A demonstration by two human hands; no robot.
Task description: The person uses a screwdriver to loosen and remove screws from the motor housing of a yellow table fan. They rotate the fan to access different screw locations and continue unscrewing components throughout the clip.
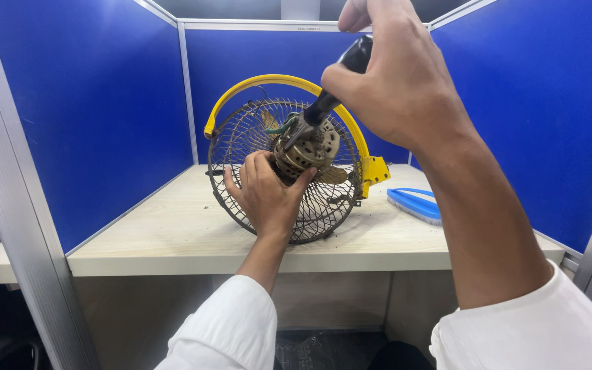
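While our left hand (266,195) is gripping the fan motor (306,152) to steady the wire cage (241,137) near the desk's (173,233) front edge, our right hand (399,82) is clenching a black-handled screwdriver (327,99) against it.

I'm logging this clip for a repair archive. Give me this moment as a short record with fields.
Setting: pale desk between blue partition walls
Left hand: grips the fan motor
Right hand: holds a black-handled screwdriver, tip at the motor
Fan: wire grille standing upright, yellow arched bracket
Nearby: blue flat object on the desk, to the right
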